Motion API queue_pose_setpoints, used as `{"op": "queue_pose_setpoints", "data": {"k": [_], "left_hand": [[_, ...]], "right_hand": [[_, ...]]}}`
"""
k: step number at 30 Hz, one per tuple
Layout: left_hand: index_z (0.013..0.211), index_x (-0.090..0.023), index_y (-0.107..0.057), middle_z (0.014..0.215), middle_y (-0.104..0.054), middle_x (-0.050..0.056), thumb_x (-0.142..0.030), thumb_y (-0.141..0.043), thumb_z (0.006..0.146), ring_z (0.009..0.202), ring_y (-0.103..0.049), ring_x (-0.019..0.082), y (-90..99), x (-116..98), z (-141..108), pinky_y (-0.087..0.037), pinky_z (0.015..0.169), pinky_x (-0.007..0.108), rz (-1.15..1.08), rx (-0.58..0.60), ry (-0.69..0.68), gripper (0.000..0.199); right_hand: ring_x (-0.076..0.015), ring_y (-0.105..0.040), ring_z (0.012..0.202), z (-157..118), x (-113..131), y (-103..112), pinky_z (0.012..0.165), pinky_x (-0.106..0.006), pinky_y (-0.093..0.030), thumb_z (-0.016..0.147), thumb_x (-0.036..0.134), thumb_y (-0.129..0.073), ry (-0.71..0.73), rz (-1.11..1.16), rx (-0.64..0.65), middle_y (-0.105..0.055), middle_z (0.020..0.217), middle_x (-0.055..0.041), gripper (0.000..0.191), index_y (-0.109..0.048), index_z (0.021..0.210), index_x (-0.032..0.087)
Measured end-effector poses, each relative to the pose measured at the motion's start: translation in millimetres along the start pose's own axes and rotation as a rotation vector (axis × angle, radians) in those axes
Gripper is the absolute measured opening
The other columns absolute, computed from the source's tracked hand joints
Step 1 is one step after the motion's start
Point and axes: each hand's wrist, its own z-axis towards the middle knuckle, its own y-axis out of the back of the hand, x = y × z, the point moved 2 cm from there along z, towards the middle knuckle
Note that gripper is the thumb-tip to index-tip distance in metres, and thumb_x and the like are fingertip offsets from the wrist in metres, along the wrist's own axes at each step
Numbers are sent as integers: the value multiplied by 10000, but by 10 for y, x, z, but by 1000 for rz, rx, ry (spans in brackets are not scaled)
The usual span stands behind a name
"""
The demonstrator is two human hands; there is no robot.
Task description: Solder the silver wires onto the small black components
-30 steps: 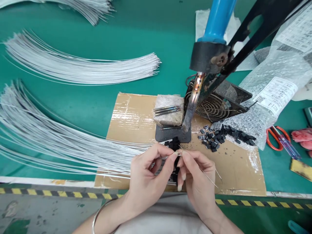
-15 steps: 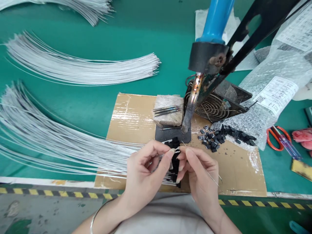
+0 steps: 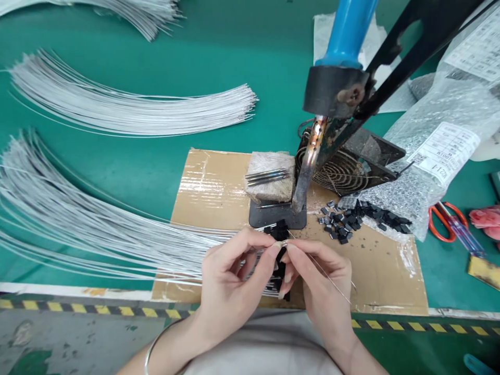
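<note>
My left hand [image 3: 236,284] is closed in a pinch of thumb and forefinger around the end of a thin white wire, mostly hidden by the fingertips. Meeting it tip to tip, my right hand [image 3: 326,276] pinches at the same spot. A thin silvery wire [image 3: 332,282] runs from its fingers across the palm side to the lower right. Under both hands lies a bundle of white wires [image 3: 156,242], its right ends at a row of black connectors [image 3: 281,268], partly covered by my fingers.
A blue-handled soldering iron [image 3: 347,36] in a black stand points down beyond my hands. Behind it is a small fan [image 3: 344,174]. Metal rods [image 3: 267,177] rest on a pale block [image 3: 258,192]. Loose black pieces [image 3: 344,221], orange-handled scissors [image 3: 441,226] and another wire bundle [image 3: 136,112] lie around.
My right fingertips have shifted slightly and closed in against the left fingertips. The pinched spot has dropped a little, and the wires and tools stay where they were.
</note>
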Motion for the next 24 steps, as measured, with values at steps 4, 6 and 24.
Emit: {"op": "queue_pose_setpoints", "data": {"k": [4, 6, 24], "left_hand": [[810, -226, -675, 615, -652, -51, -139, -671, 919, 505, -548, 85, -12, 12, -17, -394, 450, 177, 36, -7, -26, 140], [830, -231, -679, 620, -653, -51, -139, -677, 926, 521, -562, 87, -14, 29, -39, -404, 463, 180, 61, -8, -44, 133], [863, -226, -662, 654, -595, -81, -83, -672, 911, 464, -380, 49, 15, 4, -33, -310, 420, 189, 85, 62, -128, 151]], "right_hand": [[-51, -675, 493, -5, -17, 15, 475, -108, -600, 905, 270, -798, -23, 2, 5, -776, 731, 33, 59, -855, 914, 283], [-48, -669, 492, 0, -27, 24, 466, -100, -590, 904, 279, -800, -28, 13, 4, -774, 727, 31, 55, -855, 912, 283], [-65, -609, 388, 49, 97, 57, 381, -134, -557, 812, 304, -864, -238, 85, 36, -737, 640, 22, 99, -835, 763, 223]]}}
